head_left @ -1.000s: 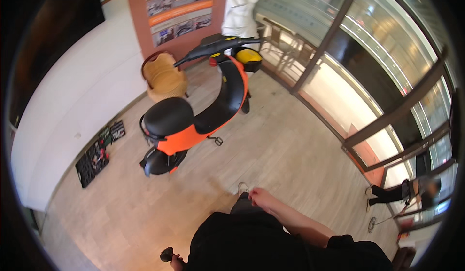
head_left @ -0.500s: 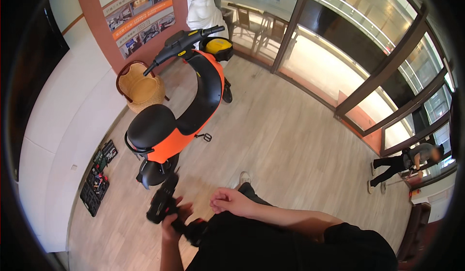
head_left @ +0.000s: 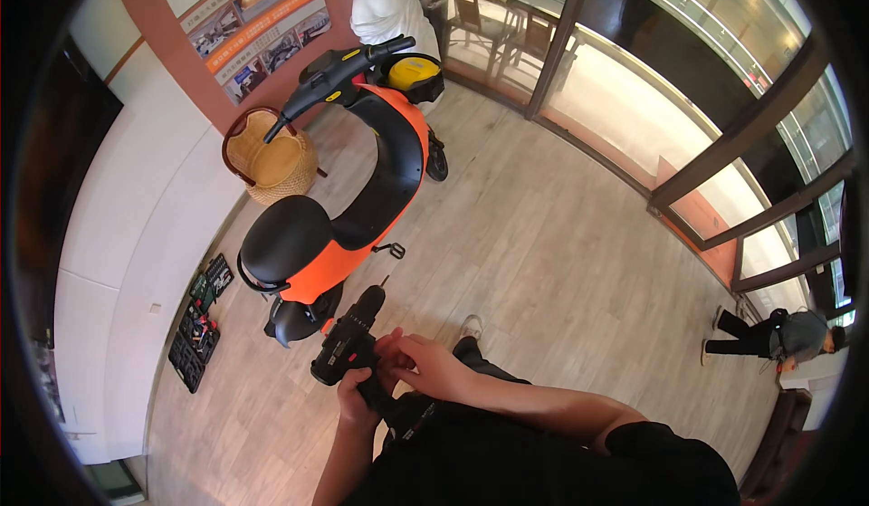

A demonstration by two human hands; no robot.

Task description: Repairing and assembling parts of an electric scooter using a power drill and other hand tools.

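Observation:
My left hand (head_left: 358, 399) is wrapped round the grip of a black cordless drill (head_left: 346, 341), whose thin bit points up and away from me. Close against the far side of the grip, my right hand (head_left: 436, 366) is closed, its fingertips meeting the left hand's fingers. Whatever the right fingers pinch, if anything, is hidden. Beyond the drill stands an orange and black electric scooter (head_left: 317, 271), its rear end nearest to me and its handlebar at the far end.
An open toolbox (head_left: 188, 352) with several tools lies on the floor at left, by the white wall. A wicker chair (head_left: 285, 176) stands left of the scooter, a white statue (head_left: 380, 8) behind it. At far right, a person (head_left: 797, 336) bends near the glass doors.
The drill has moved right and turned more upright, its bit now plain to see. My hands have come together at the grip. The person at right has shifted.

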